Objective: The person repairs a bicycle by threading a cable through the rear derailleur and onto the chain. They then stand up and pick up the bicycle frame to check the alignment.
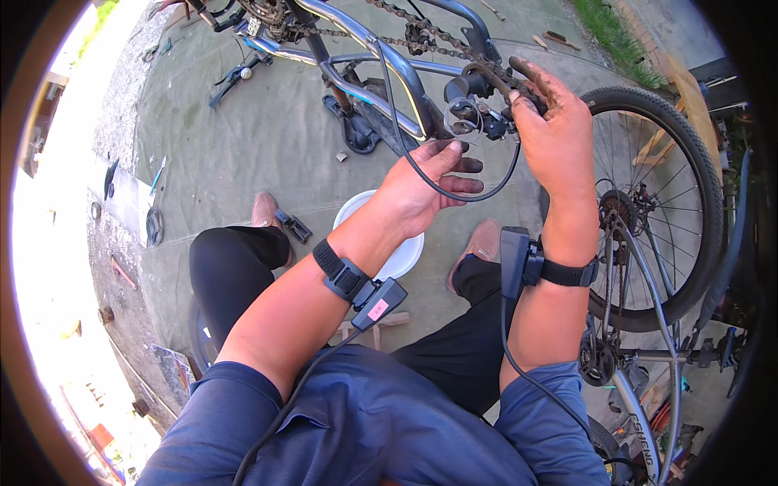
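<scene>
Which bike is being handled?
The upper, silver-blue bike: the right hand grips part of it. The bike at far right has no hand on it.

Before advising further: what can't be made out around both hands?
Left hand, head view: whether its fingertips pinch anything, too small to tell.
Right hand, head view: some fingers, hidden behind the hand itself.
White round container, head view: most of its inside, hidden by the left forearm.
Silver-blue metal bike frame, head view: far end, cut off by the upper edge.
</scene>
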{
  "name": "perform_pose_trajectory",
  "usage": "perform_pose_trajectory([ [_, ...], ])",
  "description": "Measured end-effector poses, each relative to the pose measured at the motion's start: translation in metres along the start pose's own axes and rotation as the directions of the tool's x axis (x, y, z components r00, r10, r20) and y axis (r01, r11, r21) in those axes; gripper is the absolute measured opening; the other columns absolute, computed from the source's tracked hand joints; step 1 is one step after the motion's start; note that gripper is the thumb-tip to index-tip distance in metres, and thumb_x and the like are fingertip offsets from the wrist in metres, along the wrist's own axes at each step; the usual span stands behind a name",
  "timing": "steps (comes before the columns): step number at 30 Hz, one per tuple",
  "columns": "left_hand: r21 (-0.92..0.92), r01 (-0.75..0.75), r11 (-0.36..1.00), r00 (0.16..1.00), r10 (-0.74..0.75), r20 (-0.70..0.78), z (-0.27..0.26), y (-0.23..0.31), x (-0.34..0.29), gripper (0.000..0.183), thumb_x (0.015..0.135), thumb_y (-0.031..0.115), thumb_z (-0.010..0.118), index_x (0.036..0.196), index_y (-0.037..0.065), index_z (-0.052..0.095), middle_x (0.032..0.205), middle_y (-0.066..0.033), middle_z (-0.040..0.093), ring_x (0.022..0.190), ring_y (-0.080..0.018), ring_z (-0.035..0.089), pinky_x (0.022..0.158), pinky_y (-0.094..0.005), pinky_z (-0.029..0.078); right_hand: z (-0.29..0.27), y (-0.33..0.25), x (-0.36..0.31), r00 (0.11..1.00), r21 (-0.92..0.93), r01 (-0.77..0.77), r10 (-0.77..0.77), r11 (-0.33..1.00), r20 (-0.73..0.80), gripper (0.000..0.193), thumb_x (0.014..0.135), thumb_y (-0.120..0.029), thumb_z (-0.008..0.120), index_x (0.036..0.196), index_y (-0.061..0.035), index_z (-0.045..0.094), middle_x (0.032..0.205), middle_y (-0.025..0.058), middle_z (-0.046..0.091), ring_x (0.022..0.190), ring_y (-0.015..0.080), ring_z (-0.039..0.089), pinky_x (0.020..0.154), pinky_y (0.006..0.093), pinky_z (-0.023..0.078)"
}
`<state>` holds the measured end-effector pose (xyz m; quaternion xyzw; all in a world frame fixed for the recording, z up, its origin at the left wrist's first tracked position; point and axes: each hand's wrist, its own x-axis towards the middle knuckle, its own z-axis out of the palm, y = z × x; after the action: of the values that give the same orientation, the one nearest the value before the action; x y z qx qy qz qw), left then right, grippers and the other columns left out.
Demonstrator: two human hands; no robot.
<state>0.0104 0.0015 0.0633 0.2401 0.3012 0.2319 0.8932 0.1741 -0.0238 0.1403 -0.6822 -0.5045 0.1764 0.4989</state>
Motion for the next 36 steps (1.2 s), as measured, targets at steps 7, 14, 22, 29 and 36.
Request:
perform_pose_trajectory([
  [7, 0.034, -0.033, 0.999, 0.999, 0.032, 0.009, -0.009, 0.005, -0.012, 0.029, 0.096, 0.027, 0.057, 0.114, 0.005, 0.053, 0.102, -0.0115, 0.065, 0.081, -0.0216, 0.068, 0.069, -0.0317, 0.054, -0.005, -0.017, -0.003, 0.999, 0.027, 0.054, -0.053, 0.998, -0.005, 0.035, 0.089, 0.002, 0.057, 0.124, 0.0034, 0.057, 0.099, 0.0039, 0.062, 0.086, 0.0071, 0.054, 0.075, 0.0211, 0.045],
  [14, 0.178, -0.137, 0.974, 0.99, 0.139, 0.002, 0.002, 0.021, -0.024, 0.027, 0.094, 0.025, 0.06, 0.11, 0.004, 0.054, 0.097, -0.0112, 0.066, 0.078, -0.0204, 0.068, 0.064, -0.0282, 0.052, -0.012, -0.032, -0.002, 0.996, 0.135, 0.094, -0.094, 0.986, -0.004, 0.036, 0.085, 0.001, 0.059, 0.12, 0.0024, 0.06, 0.094, 0.0068, 0.064, 0.083, 0.0088, 0.057, 0.071, 0.0221, 0.047],
  [22, 0.213, -0.216, 0.953, 0.976, 0.21, 0.048, 0.003, 0.024, -0.026, 0.025, 0.094, 0.023, 0.061, 0.108, 0.003, 0.054, 0.096, -0.0116, 0.066, 0.078, -0.0189, 0.068, 0.061, -0.0244, 0.051, -0.015, -0.039, -0.001, 0.986, 0.074, 0.165, -0.166, 0.984, 0.008, 0.035, 0.085, 0.002, 0.057, 0.12, 0.004, 0.059, 0.093, 0.0054, 0.063, 0.077, 0.0056, 0.051, 0.064, 0.0208, 0.044],
  [29, 0.302, -0.289, 0.908, 0.953, 0.303, 0.0, 0.008, 0.025, -0.026, 0.033, 0.093, 0.019, 0.061, 0.119, 0.001, 0.052, 0.096, -0.0104, 0.065, 0.079, -0.0168, 0.067, 0.06, -0.0237, 0.051, -0.013, -0.033, -0.002, 0.993, 0.178, 0.084, -0.097, 0.98, 0.063, 0.035, 0.086, 0.002, 0.055, 0.12, 0.0056, 0.058, 0.095, 0.0058, 0.064, 0.073, 0.005, 0.05, 0.062, 0.0212, 0.044],
  [36, 0.371, -0.315, 0.874, 0.94, 0.341, -0.007, 0.011, 0.025, -0.02, 0.037, 0.093, 0.015, 0.061, 0.126, 0.002, 0.049, 0.096, -0.0085, 0.064, 0.079, -0.017, 0.068, 0.06, -0.0233, 0.051, -0.016, -0.034, -0.002, 0.991, 0.07, 0.112, -0.117, 0.991, 0.065, 0.033, 0.085, 0.002, 0.056, 0.119, 0.0056, 0.059, 0.099, 0.0076, 0.065, 0.078, 0.0058, 0.054, 0.065, 0.0217, 0.045],
])
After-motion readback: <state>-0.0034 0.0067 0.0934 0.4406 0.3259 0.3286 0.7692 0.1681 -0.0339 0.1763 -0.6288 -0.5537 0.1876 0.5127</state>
